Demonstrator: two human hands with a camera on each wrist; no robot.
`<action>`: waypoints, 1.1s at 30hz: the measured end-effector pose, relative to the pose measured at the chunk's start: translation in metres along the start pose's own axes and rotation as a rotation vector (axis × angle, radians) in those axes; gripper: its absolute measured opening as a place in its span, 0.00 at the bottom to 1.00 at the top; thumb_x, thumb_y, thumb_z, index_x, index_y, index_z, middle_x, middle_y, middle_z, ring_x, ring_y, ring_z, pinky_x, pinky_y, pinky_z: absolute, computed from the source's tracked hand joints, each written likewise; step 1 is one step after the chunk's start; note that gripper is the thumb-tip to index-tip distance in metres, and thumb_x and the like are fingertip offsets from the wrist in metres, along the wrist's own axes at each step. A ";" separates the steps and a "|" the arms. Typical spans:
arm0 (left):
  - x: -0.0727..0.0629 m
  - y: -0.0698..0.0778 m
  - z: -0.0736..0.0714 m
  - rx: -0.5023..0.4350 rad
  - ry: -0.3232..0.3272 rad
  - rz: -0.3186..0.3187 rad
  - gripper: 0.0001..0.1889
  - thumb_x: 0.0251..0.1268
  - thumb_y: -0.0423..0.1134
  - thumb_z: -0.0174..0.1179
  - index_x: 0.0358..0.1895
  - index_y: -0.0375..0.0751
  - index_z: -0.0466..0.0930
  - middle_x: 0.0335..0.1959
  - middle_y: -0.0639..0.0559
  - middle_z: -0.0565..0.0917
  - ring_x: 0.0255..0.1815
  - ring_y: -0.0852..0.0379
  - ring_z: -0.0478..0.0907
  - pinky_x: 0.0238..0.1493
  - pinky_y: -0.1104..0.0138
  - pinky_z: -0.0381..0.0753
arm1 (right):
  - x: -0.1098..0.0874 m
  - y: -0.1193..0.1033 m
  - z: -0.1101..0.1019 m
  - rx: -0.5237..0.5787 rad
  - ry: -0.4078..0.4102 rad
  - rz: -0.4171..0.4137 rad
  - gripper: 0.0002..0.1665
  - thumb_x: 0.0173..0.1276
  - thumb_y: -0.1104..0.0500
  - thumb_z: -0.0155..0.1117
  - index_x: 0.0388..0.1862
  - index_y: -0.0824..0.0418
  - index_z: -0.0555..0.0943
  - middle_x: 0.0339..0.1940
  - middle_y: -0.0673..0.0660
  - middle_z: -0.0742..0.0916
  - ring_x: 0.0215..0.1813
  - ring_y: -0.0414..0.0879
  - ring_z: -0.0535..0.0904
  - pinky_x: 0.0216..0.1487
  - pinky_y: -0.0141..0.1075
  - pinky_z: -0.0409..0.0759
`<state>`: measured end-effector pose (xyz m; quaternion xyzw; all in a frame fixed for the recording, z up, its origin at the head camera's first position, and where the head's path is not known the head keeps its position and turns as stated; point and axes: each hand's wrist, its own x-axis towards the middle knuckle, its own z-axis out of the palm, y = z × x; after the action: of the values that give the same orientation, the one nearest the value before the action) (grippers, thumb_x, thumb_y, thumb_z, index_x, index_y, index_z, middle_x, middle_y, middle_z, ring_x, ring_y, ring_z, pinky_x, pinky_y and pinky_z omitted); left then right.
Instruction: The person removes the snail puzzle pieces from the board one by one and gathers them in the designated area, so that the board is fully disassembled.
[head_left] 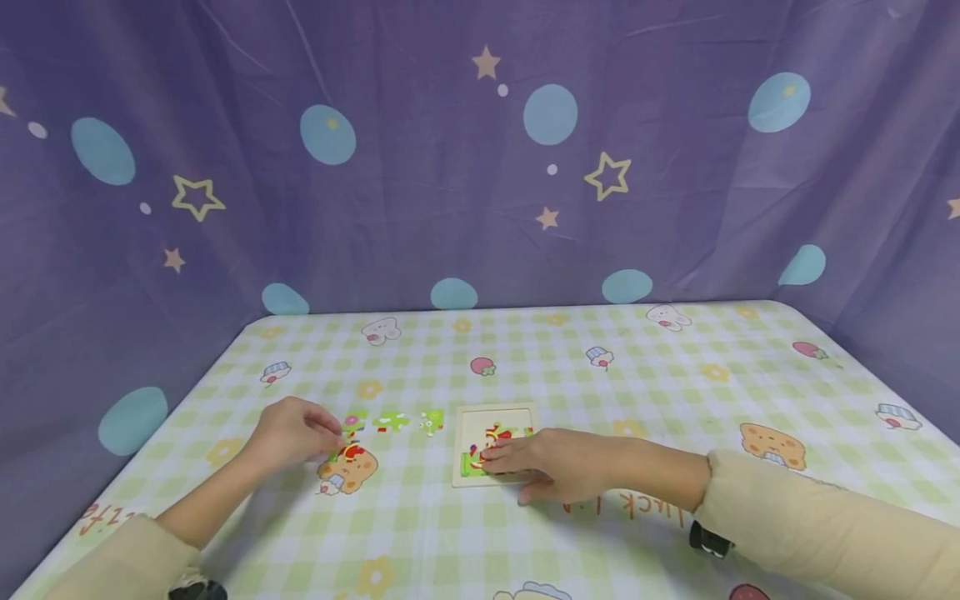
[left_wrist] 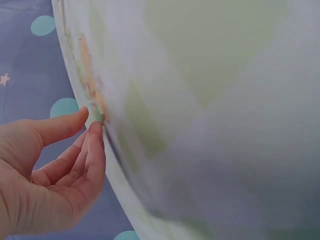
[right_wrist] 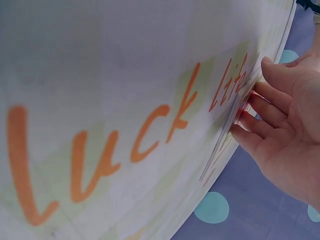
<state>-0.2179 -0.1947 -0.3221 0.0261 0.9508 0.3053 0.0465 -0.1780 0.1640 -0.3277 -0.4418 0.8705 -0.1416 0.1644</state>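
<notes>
On the left of the table, my left hand (head_left: 292,429) bends over a red and green jigsaw piece (head_left: 350,452). In the left wrist view, the thumb and fingertips of that hand (left_wrist: 65,165) come together at the edge of a greenish piece (left_wrist: 98,118), pinching it. My right hand (head_left: 562,460) lies over a square puzzle tray (head_left: 455,442), its extended fingers touching the colourful pieces (head_left: 474,460) inside and partly hiding them. Seen from the right wrist, the fingers of this hand (right_wrist: 285,115) are fairly straight, with the thumb apart.
Between the hands and a little farther back, loose jigsaw pieces lie in a row: a green one with a pink spot (head_left: 354,420), a green and white one (head_left: 391,422) and another green one (head_left: 431,422). A checked cloth (head_left: 420,533) covers the table; a purple curtain (head_left: 420,225) hangs behind.
</notes>
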 end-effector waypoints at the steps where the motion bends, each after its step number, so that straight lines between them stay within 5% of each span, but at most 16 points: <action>1: 0.001 0.002 -0.001 0.004 0.003 0.008 0.10 0.48 0.38 0.71 0.32 0.36 0.85 0.22 0.53 0.85 0.24 0.60 0.77 0.27 0.68 0.75 | 0.000 0.000 0.000 0.001 0.001 -0.002 0.32 0.70 0.55 0.59 0.72 0.52 0.65 0.75 0.46 0.67 0.77 0.41 0.61 0.74 0.38 0.64; 10: 0.005 0.037 0.003 -0.027 -0.039 0.070 0.10 0.53 0.40 0.69 0.36 0.38 0.86 0.29 0.50 0.87 0.28 0.59 0.80 0.31 0.67 0.77 | 0.000 -0.003 -0.002 -0.013 0.016 -0.002 0.31 0.71 0.54 0.59 0.72 0.52 0.66 0.75 0.46 0.68 0.76 0.42 0.62 0.72 0.37 0.67; 20: 0.006 0.089 0.040 -0.076 -0.137 0.165 0.09 0.53 0.38 0.70 0.38 0.40 0.86 0.32 0.52 0.87 0.32 0.62 0.80 0.36 0.69 0.78 | -0.001 -0.003 -0.001 -0.047 0.041 -0.032 0.30 0.71 0.54 0.58 0.71 0.53 0.68 0.74 0.48 0.70 0.75 0.42 0.65 0.71 0.39 0.69; 33: 0.016 0.121 0.085 -0.079 -0.211 0.307 0.11 0.64 0.36 0.60 0.47 0.39 0.85 0.44 0.49 0.88 0.46 0.55 0.82 0.52 0.62 0.80 | -0.008 0.000 0.000 -0.118 0.055 -0.048 0.30 0.71 0.53 0.59 0.70 0.53 0.69 0.73 0.49 0.71 0.74 0.45 0.67 0.69 0.40 0.72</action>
<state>-0.2222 -0.0459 -0.3214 0.2007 0.9127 0.3415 0.1001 -0.1734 0.1706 -0.3265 -0.4672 0.8708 -0.1060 0.1106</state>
